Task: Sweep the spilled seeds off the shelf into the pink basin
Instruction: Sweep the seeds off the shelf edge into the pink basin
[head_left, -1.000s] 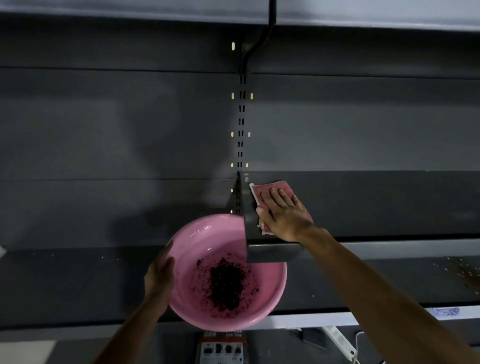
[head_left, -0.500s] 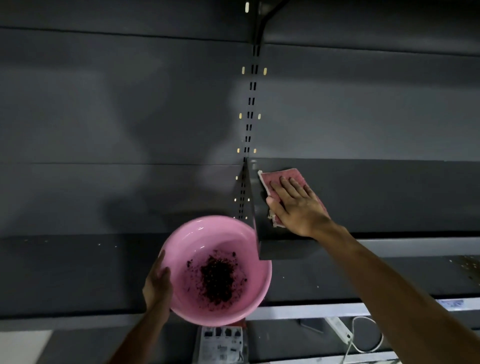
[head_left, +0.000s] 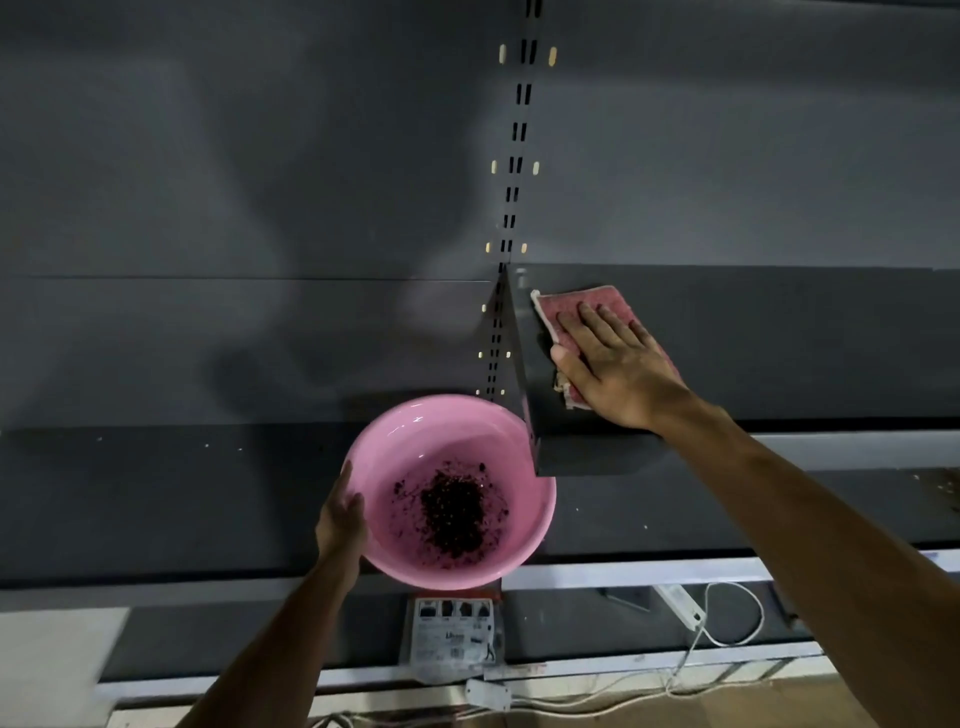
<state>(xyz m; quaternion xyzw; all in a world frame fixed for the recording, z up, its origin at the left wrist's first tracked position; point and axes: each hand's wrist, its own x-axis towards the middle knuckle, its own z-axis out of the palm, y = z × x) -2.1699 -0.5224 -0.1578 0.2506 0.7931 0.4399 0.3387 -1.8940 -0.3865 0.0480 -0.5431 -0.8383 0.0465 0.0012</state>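
A pink basin (head_left: 415, 447) hangs just below the left end of a dark shelf (head_left: 779, 332), with a heap of dark seeds (head_left: 454, 512) in its bottom. My left hand (head_left: 340, 519) grips the basin's left rim, thumb over the edge. On the shelf lies a pink cloth (head_left: 589, 301) close to the shelf's left edge. My right hand (head_left: 613, 364) presses flat on the cloth, fingers straight and pointing toward the back wall. A small pale clump shows at the cloth's near corner by my thumb.
A lower dark shelf (head_left: 156, 499) runs behind the basin, with a few pale specks and a patch of spilled seeds (head_left: 943, 488) at far right. A slotted upright (head_left: 511, 208) stands in the back wall. White cables and a power strip (head_left: 680, 608) lie below.
My right hand and the cloth slid slightly away from the shelf's left edge. The basin stayed under the shelf end in my left hand. The camera tilted downward.
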